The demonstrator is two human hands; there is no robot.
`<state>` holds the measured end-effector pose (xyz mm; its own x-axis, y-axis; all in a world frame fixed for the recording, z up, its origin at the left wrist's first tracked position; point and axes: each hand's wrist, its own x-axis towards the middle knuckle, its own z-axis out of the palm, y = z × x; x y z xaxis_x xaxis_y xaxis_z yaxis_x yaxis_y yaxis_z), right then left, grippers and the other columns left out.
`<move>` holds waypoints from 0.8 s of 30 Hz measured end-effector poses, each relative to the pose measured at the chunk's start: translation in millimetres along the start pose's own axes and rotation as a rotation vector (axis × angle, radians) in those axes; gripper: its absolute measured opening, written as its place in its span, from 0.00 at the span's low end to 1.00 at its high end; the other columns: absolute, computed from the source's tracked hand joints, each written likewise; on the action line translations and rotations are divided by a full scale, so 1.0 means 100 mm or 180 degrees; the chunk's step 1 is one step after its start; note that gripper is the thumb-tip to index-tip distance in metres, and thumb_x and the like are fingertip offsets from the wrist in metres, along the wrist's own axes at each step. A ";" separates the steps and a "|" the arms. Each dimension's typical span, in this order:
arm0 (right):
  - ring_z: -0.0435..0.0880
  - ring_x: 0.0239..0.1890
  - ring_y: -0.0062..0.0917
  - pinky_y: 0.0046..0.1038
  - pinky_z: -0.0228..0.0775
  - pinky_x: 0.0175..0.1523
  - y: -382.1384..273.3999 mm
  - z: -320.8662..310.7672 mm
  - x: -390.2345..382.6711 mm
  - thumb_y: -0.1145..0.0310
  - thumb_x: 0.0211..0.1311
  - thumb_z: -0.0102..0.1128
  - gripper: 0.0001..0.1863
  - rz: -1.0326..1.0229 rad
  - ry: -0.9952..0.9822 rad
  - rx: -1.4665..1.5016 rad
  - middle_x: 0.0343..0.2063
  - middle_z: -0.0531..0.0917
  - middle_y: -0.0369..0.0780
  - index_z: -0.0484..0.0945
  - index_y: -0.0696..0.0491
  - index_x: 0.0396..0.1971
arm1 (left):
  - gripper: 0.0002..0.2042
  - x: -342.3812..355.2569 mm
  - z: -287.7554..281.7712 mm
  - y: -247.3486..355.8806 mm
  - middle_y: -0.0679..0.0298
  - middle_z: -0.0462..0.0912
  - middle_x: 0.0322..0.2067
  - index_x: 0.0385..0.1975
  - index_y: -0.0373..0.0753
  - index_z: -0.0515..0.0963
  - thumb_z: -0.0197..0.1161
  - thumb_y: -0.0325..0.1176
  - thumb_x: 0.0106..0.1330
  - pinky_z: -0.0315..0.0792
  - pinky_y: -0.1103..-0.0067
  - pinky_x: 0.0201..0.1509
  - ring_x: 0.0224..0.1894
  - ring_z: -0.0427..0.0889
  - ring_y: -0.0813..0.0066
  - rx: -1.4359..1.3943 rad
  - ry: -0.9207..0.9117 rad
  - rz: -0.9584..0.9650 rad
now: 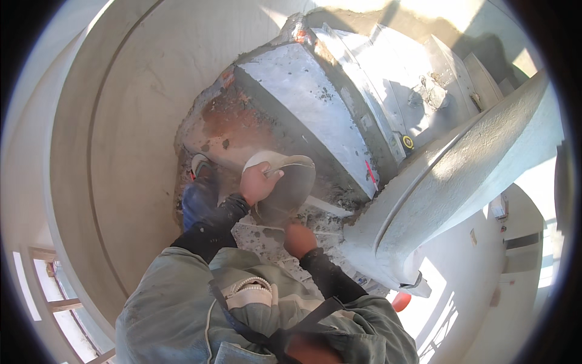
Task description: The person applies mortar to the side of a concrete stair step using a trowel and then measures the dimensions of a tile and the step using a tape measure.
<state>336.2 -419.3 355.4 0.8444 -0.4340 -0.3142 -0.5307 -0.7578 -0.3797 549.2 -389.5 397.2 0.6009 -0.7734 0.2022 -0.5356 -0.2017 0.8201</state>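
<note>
My left hand (259, 183) is closed on the rim of a tilted, pale bucket (301, 162). Grey shows inside the bucket, and a haze of dust hangs around its mouth. Closed at the bucket's lower edge, my right hand (299, 240) seems to grip it, though its fingertips are hidden. Beyond the bucket lies a reddish-brown, dusty step surface (233, 118), bordered by a band of grey mortar (276, 115). Above that band is a white slab (303, 85) with grey crumbs on it. Mortar lumps are scattered beneath my hands.
A red pencil-like stick (371, 175) and a yellow tape measure (407, 142) lie toward the right. Crumpled plastic (429, 94) rests on the farther steps. A curved wall (136, 115) bounds the left, a thick curved parapet (461, 158) the right. A red object (401, 301) shows beyond my right arm.
</note>
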 end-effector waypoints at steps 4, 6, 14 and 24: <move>0.85 0.40 0.49 0.44 0.79 0.45 0.32 -0.17 -0.10 0.73 0.53 0.60 0.19 0.0833 0.0895 0.0306 0.45 0.79 0.55 0.73 0.61 0.46 | 0.17 -0.31 0.17 0.19 0.47 0.74 0.21 0.26 0.33 0.73 0.69 0.42 0.61 0.69 0.64 0.31 0.25 0.72 0.49 0.0077 -0.0410 0.0219; 0.85 0.38 0.50 0.47 0.78 0.44 0.40 0.07 -0.05 0.71 0.54 0.57 0.16 0.1152 0.1305 0.0454 0.43 0.80 0.57 0.75 0.62 0.42 | 0.15 -0.40 0.34 0.38 0.46 0.77 0.24 0.27 0.34 0.75 0.68 0.41 0.61 0.71 0.62 0.34 0.29 0.77 0.44 0.0012 -0.0438 0.0106; 0.85 0.39 0.48 0.46 0.78 0.44 0.63 0.01 -0.36 0.70 0.57 0.56 0.17 0.0618 0.0746 -0.0254 0.40 0.80 0.58 0.74 0.65 0.44 | 0.11 -0.73 0.56 0.31 0.47 0.76 0.24 0.27 0.34 0.73 0.66 0.34 0.60 0.70 0.63 0.33 0.29 0.77 0.45 0.0149 -0.0084 0.0273; 0.85 0.30 0.44 0.38 0.78 0.35 0.84 0.68 -0.75 0.67 0.57 0.59 0.18 -0.0437 -0.0163 0.0151 0.33 0.83 0.54 0.75 0.63 0.44 | 0.12 -0.75 0.44 0.82 0.52 0.74 0.22 0.25 0.35 0.72 0.68 0.35 0.61 0.69 0.64 0.32 0.26 0.76 0.50 -0.0127 -0.1213 0.1288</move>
<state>223.6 -417.2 288.2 0.9051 -0.3015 -0.2999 -0.4143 -0.7839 -0.4624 434.0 -375.0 425.8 0.0910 -0.9485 0.3034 -0.6516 0.1737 0.7384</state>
